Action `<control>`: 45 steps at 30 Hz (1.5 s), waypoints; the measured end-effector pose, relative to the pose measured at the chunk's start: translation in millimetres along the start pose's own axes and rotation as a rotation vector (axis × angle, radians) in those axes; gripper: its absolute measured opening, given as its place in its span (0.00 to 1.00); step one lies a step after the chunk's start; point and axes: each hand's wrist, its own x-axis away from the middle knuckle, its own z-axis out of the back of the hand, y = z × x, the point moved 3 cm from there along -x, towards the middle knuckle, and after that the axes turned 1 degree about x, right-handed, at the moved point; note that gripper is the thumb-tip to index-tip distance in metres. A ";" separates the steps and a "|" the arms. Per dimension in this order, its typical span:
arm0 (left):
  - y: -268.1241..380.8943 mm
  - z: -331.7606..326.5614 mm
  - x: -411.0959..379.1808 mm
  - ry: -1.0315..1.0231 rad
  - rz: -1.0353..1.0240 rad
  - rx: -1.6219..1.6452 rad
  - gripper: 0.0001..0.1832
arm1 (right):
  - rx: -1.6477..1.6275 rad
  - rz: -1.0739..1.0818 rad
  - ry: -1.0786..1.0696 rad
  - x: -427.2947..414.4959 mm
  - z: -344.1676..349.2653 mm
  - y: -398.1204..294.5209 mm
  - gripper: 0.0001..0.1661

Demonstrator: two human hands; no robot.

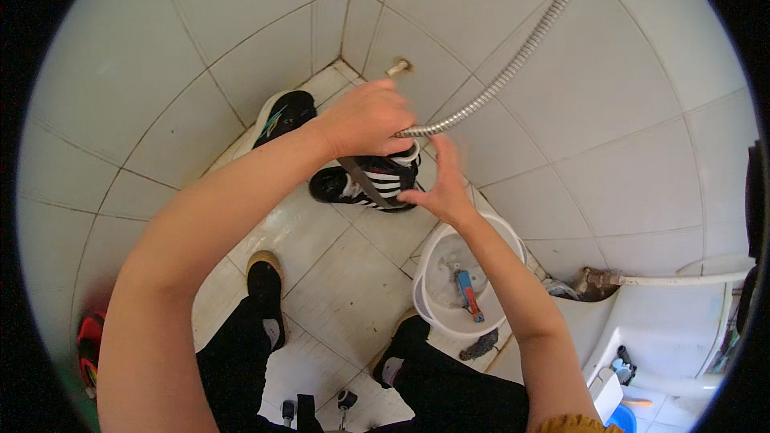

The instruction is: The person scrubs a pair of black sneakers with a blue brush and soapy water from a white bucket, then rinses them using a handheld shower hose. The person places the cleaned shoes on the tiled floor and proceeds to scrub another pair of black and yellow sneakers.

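Note:
My left hand (370,117) is closed around the end of a ribbed metal shower hose (511,69), which runs up to the upper right. My right hand (445,186) is just right of it, its thumb and fingers spread and slightly blurred, its thumb by a shoe. Under both hands is a black sneaker with white stripes (385,180) on the floor. A dark greyish-brown strip (364,183) crosses this shoe; I cannot tell what it is. Another black shoe with a white sole (289,111) leans near the left wall, partly behind my left forearm.
A white plastic basin (430,307) holds water and a blue-and-red box or packet (468,294). Beside it a dark grey scrubber or rag (480,346) lies on the tiles. A capped pipe stub (398,67) juts from the wall. White fixture (656,325) stands right; stool casters (346,400) are below.

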 end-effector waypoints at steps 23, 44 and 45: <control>-46.5 -41.6 2.0 -0.437 0.753 0.529 0.20 | -0.967 -0.887 -0.211 56.7 -78.7 -37.1 0.19; -11.4 -61.3 -12.0 -0.321 0.853 0.740 0.31 | -1.273 -1.194 -0.062 -21.5 -83.6 13.5 0.14; -10.7 -62.8 -11.2 -0.341 0.862 0.682 0.31 | -1.269 -1.161 -0.085 -26.4 -87.4 18.4 0.15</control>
